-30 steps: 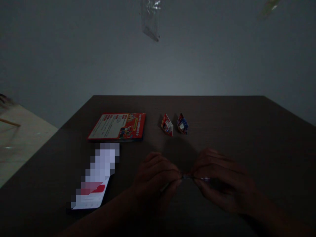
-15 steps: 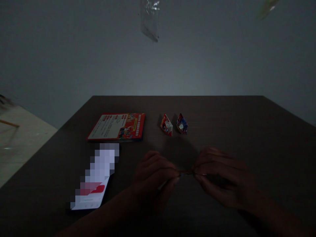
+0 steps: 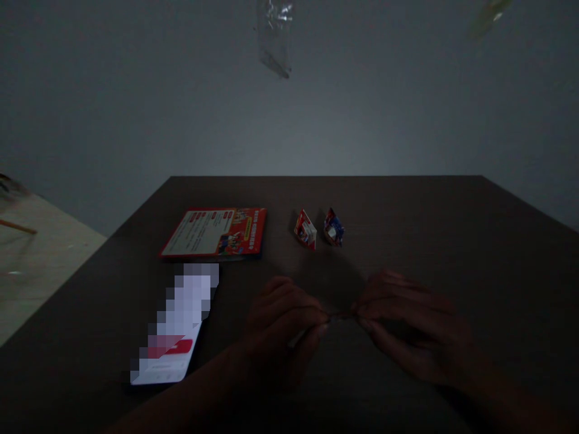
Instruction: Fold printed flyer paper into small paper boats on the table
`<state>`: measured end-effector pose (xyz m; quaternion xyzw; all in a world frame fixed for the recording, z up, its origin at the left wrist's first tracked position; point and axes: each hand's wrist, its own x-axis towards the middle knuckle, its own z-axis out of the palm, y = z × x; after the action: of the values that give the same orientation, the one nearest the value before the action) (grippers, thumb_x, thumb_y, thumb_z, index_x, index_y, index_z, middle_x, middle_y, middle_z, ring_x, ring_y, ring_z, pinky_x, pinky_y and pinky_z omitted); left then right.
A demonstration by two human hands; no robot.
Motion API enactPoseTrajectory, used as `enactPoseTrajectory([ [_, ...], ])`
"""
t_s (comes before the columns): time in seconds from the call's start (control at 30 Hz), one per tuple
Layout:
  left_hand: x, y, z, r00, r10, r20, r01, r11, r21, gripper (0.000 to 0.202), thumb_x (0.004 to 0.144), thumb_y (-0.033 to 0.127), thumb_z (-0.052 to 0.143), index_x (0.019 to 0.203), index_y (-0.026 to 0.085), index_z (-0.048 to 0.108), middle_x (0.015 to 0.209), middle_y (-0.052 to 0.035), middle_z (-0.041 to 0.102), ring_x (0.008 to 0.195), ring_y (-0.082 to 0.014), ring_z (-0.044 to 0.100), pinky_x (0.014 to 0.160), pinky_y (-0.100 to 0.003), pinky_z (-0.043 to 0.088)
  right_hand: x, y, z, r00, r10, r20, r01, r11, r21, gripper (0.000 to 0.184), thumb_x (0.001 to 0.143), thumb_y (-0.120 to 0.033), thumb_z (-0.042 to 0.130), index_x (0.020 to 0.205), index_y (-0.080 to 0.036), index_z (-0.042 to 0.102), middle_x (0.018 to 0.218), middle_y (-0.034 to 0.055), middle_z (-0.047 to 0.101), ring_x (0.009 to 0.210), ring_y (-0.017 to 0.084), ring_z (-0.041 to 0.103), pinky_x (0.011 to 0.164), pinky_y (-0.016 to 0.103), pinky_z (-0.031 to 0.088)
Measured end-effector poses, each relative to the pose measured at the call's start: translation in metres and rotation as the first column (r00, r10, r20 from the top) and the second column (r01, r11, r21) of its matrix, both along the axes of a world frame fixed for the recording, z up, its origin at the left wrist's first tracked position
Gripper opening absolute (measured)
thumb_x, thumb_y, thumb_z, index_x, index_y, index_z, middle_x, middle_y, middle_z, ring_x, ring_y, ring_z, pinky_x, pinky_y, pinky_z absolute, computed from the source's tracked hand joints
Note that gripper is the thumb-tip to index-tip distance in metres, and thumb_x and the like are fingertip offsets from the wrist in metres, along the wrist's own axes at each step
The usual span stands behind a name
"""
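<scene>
My left hand and my right hand meet low over the table, each pinching one end of a thin folded paper. Only a narrow dark strip of it shows, almost edge-on, between the fingertips; dim light hides its print. Beyond the hands stand two small folded paper boats: a red and white one and a blue one with red and white patches.
A red and white printed booklet or pack lies at the left. Nearer to me is a phone with a lit, partly blurred screen. The dark table meets a grey wall, where a clear plastic bag hangs.
Both hands keep their pinch in nearly the same place. The strip of paper between them has tilted slightly, and the pale edge by my right fingers no longer shows.
</scene>
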<state>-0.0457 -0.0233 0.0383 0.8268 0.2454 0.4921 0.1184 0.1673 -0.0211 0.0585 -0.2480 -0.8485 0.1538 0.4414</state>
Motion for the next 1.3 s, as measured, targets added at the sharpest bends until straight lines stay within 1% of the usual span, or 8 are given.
enactPoseTrajectory([
  [0.2, -0.002, 0.000, 0.001, 1.000, 0.001, -0.013, -0.001, 1.000, 0.013, 0.015, 0.076, 0.004, 0.056, 0.086, 0.015, 0.059, 0.075, -0.0021, 0.067, 0.067, -0.0128, 0.061, 0.069, -0.032, 0.047, 0.001, -0.001, 0.001, 1.000, 0.000, -0.009, 0.000, 1.000, 0.014, 0.024, 0.073, 0.000, 0.059, 0.091, -0.015, 0.063, 0.073, 0.0049, 0.069, 0.066, 0.017, 0.065, 0.063, 0.033, 0.051],
  [0.33, -0.001, 0.001, 0.002, 1.000, 0.002, -0.016, -0.001, 1.000, 0.011, 0.016, 0.075, 0.003, 0.056, 0.086, 0.015, 0.059, 0.075, -0.0025, 0.067, 0.067, -0.0133, 0.061, 0.070, -0.033, 0.047, 0.001, -0.001, 0.001, 1.000, -0.026, 0.002, 0.026, 1.000, 0.006, 0.024, 0.075, -0.001, 0.058, 0.092, -0.016, 0.063, 0.074, 0.0050, 0.070, 0.066, 0.017, 0.065, 0.062, 0.034, 0.052],
  [0.6, -0.002, 0.001, 0.001, 1.000, 0.023, -0.015, -0.023, 1.000, 0.010, 0.016, 0.076, 0.004, 0.056, 0.086, 0.016, 0.060, 0.074, -0.0024, 0.067, 0.067, -0.0130, 0.062, 0.069, -0.033, 0.048, 0.002, 0.000, 0.002, 0.999, -0.030, 0.016, 0.030, 0.999, 0.018, 0.027, 0.075, -0.001, 0.059, 0.096, -0.018, 0.062, 0.077, 0.0059, 0.071, 0.069, 0.018, 0.066, 0.062, 0.035, 0.053],
  [0.83, -0.001, 0.002, 0.000, 1.000, 0.028, -0.001, -0.028, 0.999, 0.019, 0.016, 0.075, 0.003, 0.057, 0.086, 0.015, 0.060, 0.074, -0.0029, 0.067, 0.067, -0.0134, 0.062, 0.069, -0.033, 0.047, 0.003, -0.001, 0.002, 0.999, -0.053, 0.015, 0.053, 0.999, 0.004, 0.023, 0.076, -0.002, 0.059, 0.093, -0.017, 0.063, 0.075, 0.0061, 0.071, 0.066, 0.017, 0.067, 0.058, 0.031, 0.054],
  [1.0, -0.001, 0.002, -0.001, 1.000, 0.018, 0.009, -0.018, 1.000, 0.025, 0.017, 0.074, 0.002, 0.057, 0.086, 0.014, 0.059, 0.074, -0.0036, 0.067, 0.067, -0.0134, 0.062, 0.070, -0.033, 0.047, 0.003, -0.002, 0.001, 0.996, -0.084, 0.030, 0.083, 0.996, 0.013, 0.025, 0.076, -0.002, 0.059, 0.094, -0.019, 0.063, 0.075, 0.0051, 0.071, 0.066, 0.018, 0.067, 0.061, 0.033, 0.056],
  [1.1, -0.002, 0.002, 0.000, 0.999, 0.008, 0.032, -0.008, 1.000, -0.003, 0.018, 0.075, 0.004, 0.055, 0.090, 0.014, 0.058, 0.076, -0.0045, 0.066, 0.067, -0.0139, 0.061, 0.067, -0.033, 0.048, 0.004, -0.003, -0.001, 0.990, -0.142, 0.001, 0.142, 0.990, -0.006, 0.024, 0.077, -0.005, 0.060, 0.094, -0.021, 0.063, 0.076, 0.0046, 0.071, 0.066, 0.018, 0.067, 0.057, 0.031, 0.056],
  [1.17, -0.002, 0.001, 0.000, 0.998, 0.019, 0.056, -0.018, 1.000, -0.025, 0.022, 0.075, 0.005, 0.054, 0.095, 0.014, 0.056, 0.078, -0.0051, 0.066, 0.067, -0.0141, 0.060, 0.065, -0.032, 0.049, 0.005, -0.003, -0.004, 0.974, -0.222, -0.032, 0.221, 0.975, -0.025, 0.023, 0.077, -0.006, 0.061, 0.093, -0.022, 0.063, 0.075, 0.0035, 0.071, 0.064, 0.016, 0.067, 0.056, 0.028, 0.056],
  [1.3, -0.004, -0.002, -0.004, 0.990, 0.133, 0.054, -0.131, 0.991, -0.039, 0.037, 0.076, 0.007, 0.055, 0.112, 0.015, 0.050, 0.087, -0.0071, 0.065, 0.077, -0.0167, 0.061, 0.068, -0.032, 0.052, 0.009, -0.002, -0.013, 0.924, -0.379, -0.055, 0.375, 0.924, -0.071, 0.016, 0.080, -0.010, 0.062, 0.090, -0.024, 0.064, 0.071, 0.0013, 0.069, 0.057, 0.015, 0.065, 0.053, 0.026, 0.056],
])
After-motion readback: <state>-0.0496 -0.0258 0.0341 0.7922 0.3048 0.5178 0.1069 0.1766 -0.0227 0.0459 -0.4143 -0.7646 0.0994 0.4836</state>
